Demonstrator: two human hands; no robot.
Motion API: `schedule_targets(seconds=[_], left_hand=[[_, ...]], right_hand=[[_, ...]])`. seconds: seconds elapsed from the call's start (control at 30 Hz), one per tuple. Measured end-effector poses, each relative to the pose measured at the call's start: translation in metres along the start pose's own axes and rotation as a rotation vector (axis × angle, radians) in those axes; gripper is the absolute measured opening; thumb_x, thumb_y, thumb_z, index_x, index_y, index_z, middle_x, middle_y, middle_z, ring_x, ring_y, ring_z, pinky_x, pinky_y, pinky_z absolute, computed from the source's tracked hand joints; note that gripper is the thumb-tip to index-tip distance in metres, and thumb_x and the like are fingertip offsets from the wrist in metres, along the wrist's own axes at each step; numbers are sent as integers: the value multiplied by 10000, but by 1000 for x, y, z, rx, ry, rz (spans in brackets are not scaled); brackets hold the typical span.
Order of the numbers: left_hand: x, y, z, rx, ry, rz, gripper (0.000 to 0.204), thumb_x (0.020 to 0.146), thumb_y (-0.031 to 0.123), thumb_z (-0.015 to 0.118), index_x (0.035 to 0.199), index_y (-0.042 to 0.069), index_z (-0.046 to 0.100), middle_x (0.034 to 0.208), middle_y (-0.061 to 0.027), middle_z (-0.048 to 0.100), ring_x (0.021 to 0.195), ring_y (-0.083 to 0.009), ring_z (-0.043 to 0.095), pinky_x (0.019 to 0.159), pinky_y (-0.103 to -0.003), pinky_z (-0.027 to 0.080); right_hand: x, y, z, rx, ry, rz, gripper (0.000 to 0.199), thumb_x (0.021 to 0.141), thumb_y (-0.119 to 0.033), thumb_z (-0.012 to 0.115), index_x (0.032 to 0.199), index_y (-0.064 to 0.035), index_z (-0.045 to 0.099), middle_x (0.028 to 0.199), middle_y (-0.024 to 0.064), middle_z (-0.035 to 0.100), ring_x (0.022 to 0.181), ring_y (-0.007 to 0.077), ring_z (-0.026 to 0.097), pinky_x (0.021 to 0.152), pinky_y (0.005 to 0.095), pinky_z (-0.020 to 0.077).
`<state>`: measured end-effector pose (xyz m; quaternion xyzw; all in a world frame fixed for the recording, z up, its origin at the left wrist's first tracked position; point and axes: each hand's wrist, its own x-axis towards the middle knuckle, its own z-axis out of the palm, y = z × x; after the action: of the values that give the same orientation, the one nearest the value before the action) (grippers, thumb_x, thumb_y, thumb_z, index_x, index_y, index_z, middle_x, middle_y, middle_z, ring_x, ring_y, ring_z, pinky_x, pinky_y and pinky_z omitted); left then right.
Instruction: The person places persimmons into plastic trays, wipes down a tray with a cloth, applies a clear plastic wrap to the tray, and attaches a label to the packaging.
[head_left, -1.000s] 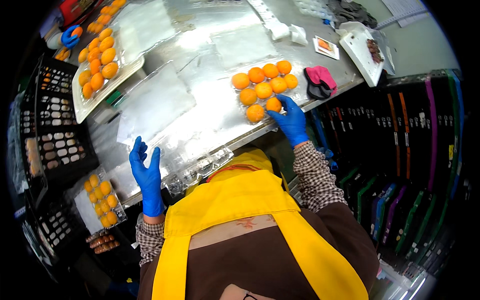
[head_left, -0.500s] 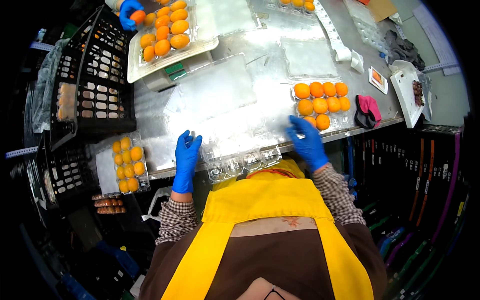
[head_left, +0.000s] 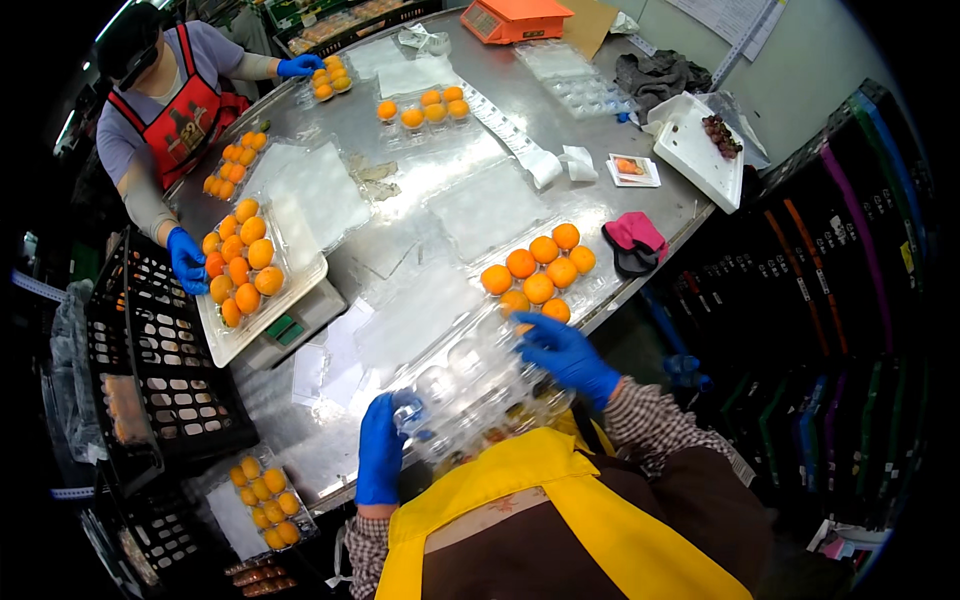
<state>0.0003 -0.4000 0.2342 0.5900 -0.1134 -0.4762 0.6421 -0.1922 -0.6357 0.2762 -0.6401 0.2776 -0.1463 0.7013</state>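
Observation:
Both my hands wear blue gloves. My left hand (head_left: pixel 383 447) grips the near left edge of an empty clear plastic clamshell tray (head_left: pixel 475 385), lifted at an angle above the steel table (head_left: pixel 400 225). My right hand (head_left: pixel 567 352) holds the tray's right edge. Just beyond my right hand lies an open clamshell filled with orange fruits (head_left: pixel 537 273). My yellow apron (head_left: pixel 560 520) fills the lower view.
A scale carries a white tray of orange fruits (head_left: pixel 243 272) at the left, where another person (head_left: pixel 165 95) in a red apron works with blue gloves. Black crates (head_left: pixel 160 380), a packed fruit box (head_left: pixel 262 497), a pink cloth (head_left: pixel 633 238), an orange scale (head_left: pixel 515 18), a white tray (head_left: pixel 700 150).
My hands rested on the table edge before; now both hold a clear empty clamshell tray lifted over the near edge. My view has swung toward the left and far end of the table.

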Motion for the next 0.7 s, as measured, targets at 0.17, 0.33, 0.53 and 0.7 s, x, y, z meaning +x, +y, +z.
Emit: schedule_targets(seconds=[0.17,0.33,0.53,0.7], left_hand=[[43,43,77,-136,1,104,339,916,285,410,1067,2,519,929,-123,579,741,-205,595,516,-346,540],[85,79,149,-88,-20,273,359,930,255,403,1169,2,488,934,-90,577,732,-141,590,546,-270,536],[144,113,233,-17,-148,268,352,923,224,440,1224,44,469,1056,-44,566,838,-111,573,695,-221,472],[206,160,260,495,-183,751,404,880,187,509,1251,36,451,1210,-86,504,1119,-176,448,951,-299,328]], right_hand=[[8,-42,-60,-310,245,-149,482,800,-71,610,1251,-53,438,1093,45,550,909,107,532,774,230,436],[-10,-93,-63,-834,476,-503,583,693,-170,700,1217,-71,463,1138,156,512,1062,319,478,911,373,382],[66,-86,-55,-1132,385,-595,601,721,-196,619,1288,-164,421,1301,160,371,1139,328,409,930,374,353],[148,-121,-124,-1416,715,-781,624,668,-41,523,1262,-223,465,1322,114,363,1053,262,433,788,328,381]])
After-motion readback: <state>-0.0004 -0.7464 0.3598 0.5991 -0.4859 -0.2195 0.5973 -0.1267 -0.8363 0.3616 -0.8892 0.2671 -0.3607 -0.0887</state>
